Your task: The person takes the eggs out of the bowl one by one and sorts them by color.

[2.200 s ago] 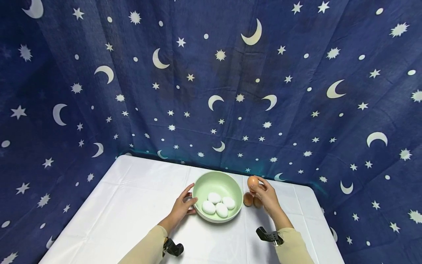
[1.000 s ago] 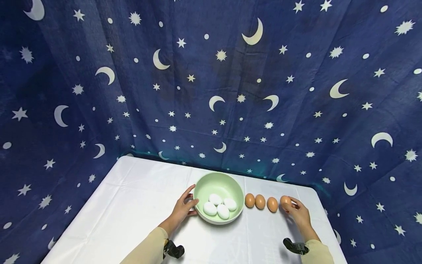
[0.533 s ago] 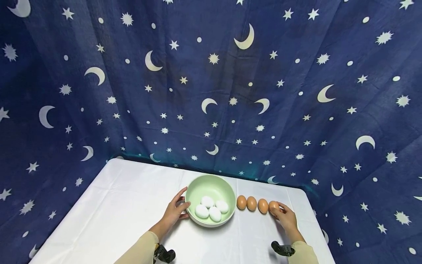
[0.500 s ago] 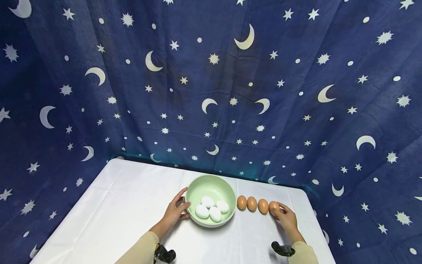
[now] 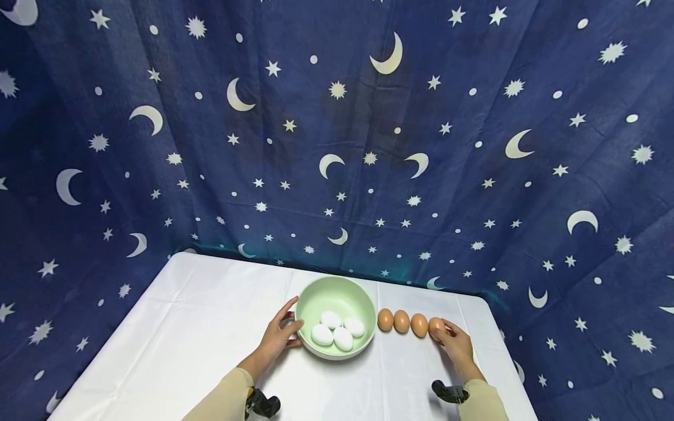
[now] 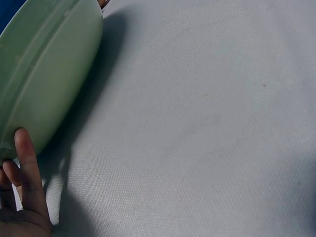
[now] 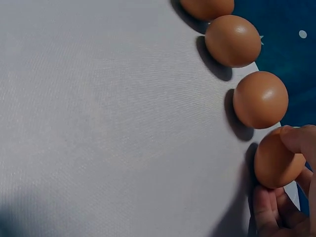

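A pale green bowl (image 5: pixel 342 286) stands on the white-covered table, with several white eggs (image 5: pixel 343 339) lying together inside it. My left hand (image 5: pixel 276 336) holds the bowl from the left, thumb over the rim and fingers (image 6: pixel 28 168) against the outer wall. To the bowl's right runs a row of several brown eggs (image 5: pixel 402 321). At the right end of that row, my right hand (image 5: pixel 457 346) pinches the last brown egg (image 7: pixel 276 160) between thumb and fingers. This egg looks to be on or just above the cloth, close beside its neighbour (image 7: pixel 260 100).
The white cloth (image 5: pixel 200 327) covers the table up to its far edge. Behind it hangs a dark blue curtain (image 5: pixel 295 152) with moons and stars. A black wrist device (image 5: pixel 449 392) sits below my right hand, and another (image 5: pixel 263 403) below my left.
My right hand has carried a brown egg from beside the bowl to the row's right end, then shifted it slightly left towards its neighbour. My left hand has stayed on the bowl.
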A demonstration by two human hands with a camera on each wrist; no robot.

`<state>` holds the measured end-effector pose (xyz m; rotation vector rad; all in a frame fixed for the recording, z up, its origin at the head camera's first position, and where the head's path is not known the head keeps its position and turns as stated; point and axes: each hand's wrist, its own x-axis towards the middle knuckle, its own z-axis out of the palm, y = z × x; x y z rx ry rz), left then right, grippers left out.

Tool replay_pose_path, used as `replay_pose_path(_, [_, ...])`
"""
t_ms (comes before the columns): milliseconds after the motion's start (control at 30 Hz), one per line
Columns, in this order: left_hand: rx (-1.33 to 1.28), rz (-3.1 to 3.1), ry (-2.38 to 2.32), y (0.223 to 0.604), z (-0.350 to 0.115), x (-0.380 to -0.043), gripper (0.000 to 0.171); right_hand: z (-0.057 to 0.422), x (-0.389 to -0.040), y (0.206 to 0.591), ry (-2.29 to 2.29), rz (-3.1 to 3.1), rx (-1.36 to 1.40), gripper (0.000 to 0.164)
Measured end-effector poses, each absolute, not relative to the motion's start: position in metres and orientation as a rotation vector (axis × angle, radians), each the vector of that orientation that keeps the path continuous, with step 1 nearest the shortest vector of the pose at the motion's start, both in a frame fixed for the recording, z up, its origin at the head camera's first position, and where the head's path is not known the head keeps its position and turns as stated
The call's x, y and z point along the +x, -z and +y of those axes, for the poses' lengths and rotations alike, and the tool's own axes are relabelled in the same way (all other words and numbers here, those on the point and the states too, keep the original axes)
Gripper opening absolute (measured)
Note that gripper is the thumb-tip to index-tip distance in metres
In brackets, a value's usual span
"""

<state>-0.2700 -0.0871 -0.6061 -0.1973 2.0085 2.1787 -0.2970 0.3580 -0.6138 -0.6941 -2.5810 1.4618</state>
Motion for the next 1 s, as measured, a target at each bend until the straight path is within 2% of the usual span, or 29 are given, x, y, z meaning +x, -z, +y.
replay_pose_path(300, [-0.168,1.975,-2.187,0.578,-0.089,-0.257,0.065,0.358,-0.297,0.615,-1.467,-2.591,-0.704,0.061])
replay_pose_path(667, [-0.207,2.025,-2.179,0.615,-0.086,-0.273,0.066,0.360,-0.295,0.607,-1.422,-2.626,-0.671,0.064])
replay_pose_path(833, [-0.200,2.023,-2.161,0.617,-0.086,-0.275,0.067,0.352,-0.297,0.589,-1.227,-2.571,-0.553,0.053])
replay_pose_path(1000, [-0.196,2.026,-2.167,0.612,-0.087,-0.273,0.067,0.314,-0.305,0.557,-1.187,-2.478,-0.253,0.039])
